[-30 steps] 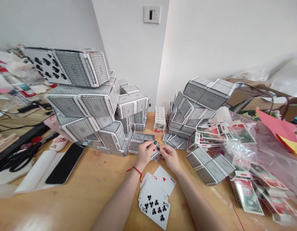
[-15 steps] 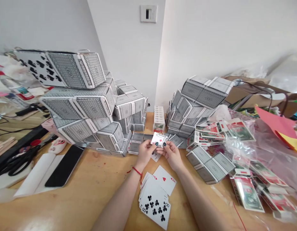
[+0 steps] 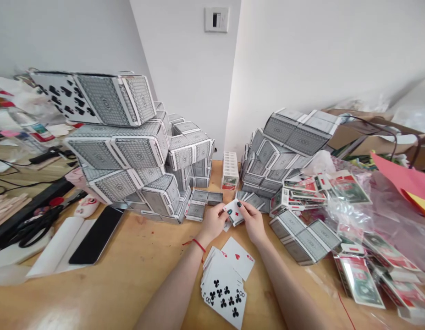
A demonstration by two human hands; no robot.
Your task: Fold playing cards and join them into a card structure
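My left hand (image 3: 214, 221) and my right hand (image 3: 252, 221) meet over the wooden table (image 3: 136, 270), both pinching a few playing cards (image 3: 235, 213) whose top face shows red diamonds. The fingers of both hands are closed on the cards. A red string is tied round my left wrist. Just below my hands lies a fanned pile of face-up cards (image 3: 226, 284), with an eight of clubs on top and a red ace beside it.
Folded-card blocks are stacked high at the left (image 3: 119, 142) and right (image 3: 288, 142), with smaller ones on the table (image 3: 303, 236). A phone (image 3: 95, 233), scissors (image 3: 33, 227), and paper lie at left. Card boxes and plastic wrap (image 3: 363, 238) crowd the right.
My hands lifted the cards and turned a diamond face up, then lowered them slightly toward the table. The view shifted a little.
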